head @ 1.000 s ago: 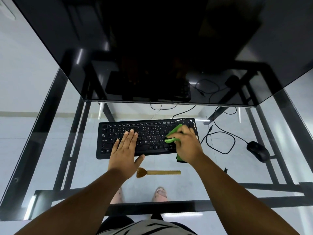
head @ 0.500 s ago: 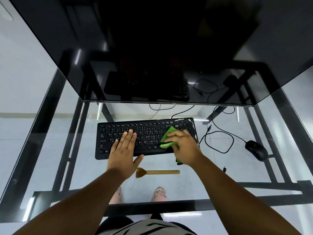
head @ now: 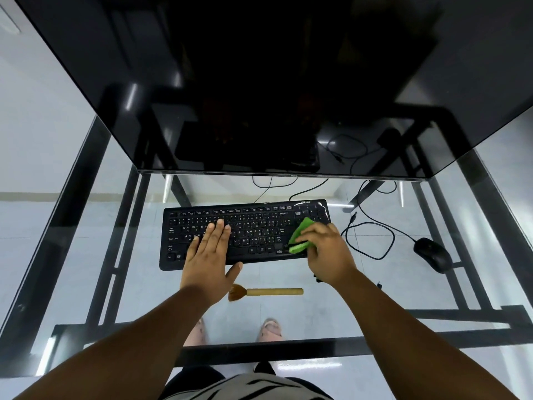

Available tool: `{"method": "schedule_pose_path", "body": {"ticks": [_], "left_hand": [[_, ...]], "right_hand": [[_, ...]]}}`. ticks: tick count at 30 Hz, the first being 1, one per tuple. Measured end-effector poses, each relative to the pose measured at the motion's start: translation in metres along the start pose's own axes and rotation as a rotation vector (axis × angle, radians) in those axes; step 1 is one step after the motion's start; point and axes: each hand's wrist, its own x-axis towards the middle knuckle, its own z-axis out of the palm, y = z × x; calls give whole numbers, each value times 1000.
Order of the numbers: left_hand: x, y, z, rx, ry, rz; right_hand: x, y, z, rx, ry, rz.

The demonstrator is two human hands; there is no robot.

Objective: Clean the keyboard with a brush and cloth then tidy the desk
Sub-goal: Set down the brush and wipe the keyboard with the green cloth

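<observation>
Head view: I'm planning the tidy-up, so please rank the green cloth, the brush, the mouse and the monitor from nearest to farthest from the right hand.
1. Green cloth: in the right hand's grip, on the keyboard's right end.
2. Brush: on the glass, near side, to its left.
3. Mouse: farther right.
4. Monitor: beyond the keyboard.

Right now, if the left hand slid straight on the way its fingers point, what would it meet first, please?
The left hand lies flat on the keyboard, fingers pointing toward the monitor. It would cross the upper key rows, then bare glass desk; the monitor probably comes next, though depth is unclear.
</observation>
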Motion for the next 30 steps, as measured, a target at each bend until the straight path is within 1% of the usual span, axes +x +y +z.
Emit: {"method": "schedule_pose_path", "body": {"ticks": [2,3,4,6,7,9,12,15,17,19,21,23,26,30], "left_hand": [[0,3,-1,-12,10,1],[0,5,0,-12,11,9],[0,6,0,-9,10,21],[1,9,1,-11,15,51],[1,10,2,-20,15,63],[2,11,2,-37,7,74],[3,11,3,-48,-9,67],[1,9,4,-49,-12,61],[1,9,5,-35,-8,54],[2,12,7,-35,-1,42],[2,13,9,-37,6,31],[3,13,9,-27,7,30],[1,12,9,-22,13,36],[2,15,9,12,28,13]], "right_hand": [[-1,0,1,15,111,72],[-1,-4,3,33,120,47],[-3,-9,5,43,93,-11],[-8,-19,9,30,-25,-141],[-12,-21,11,7,-72,-176],[-18,-18,10,-31,-97,-185],[-31,6,6,-67,-76,-127],[-42,29,1,-51,59,15],[-41,29,2,-21,138,66],[-36,18,4,-5,126,21],[-31,7,8,-8,37,-59],[-31,8,8,-12,-16,-77],[-39,26,1,-32,35,-15],[-47,46,-9,-12,137,164]]}}
